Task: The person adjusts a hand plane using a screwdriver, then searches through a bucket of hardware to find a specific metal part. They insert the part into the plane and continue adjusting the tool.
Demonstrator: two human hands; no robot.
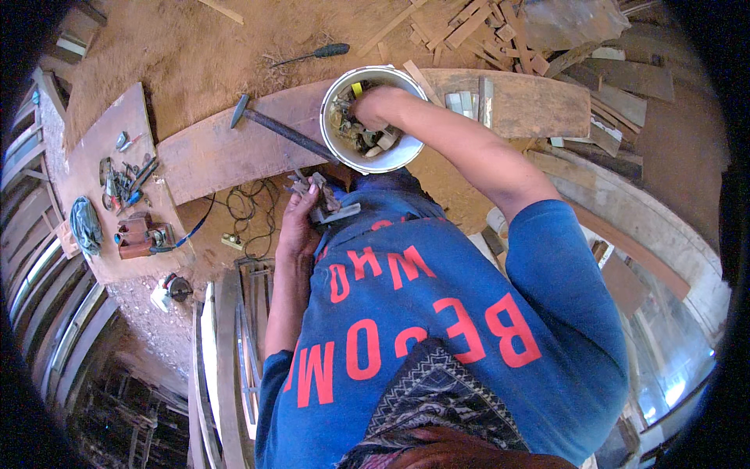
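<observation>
My right hand (373, 107) reaches down into a white bucket (406, 153) full of small metal parts and hardware, fingers curled among the pieces; what it grips is hidden. My left hand (300, 220) holds a grey metal fitting (326, 203) close to my blue shirt, just below the bucket. A hammer (275, 127) lies on the wooden plank (211, 156) beside the bucket, its head to the left.
A screwdriver (312, 55) lies on the sawdust floor beyond the plank. Wood offcuts (484, 27) pile at the top right. A board (117, 180) at left carries several hand tools, a power tool and a cable (242, 205). Window frames (234, 359) lie below.
</observation>
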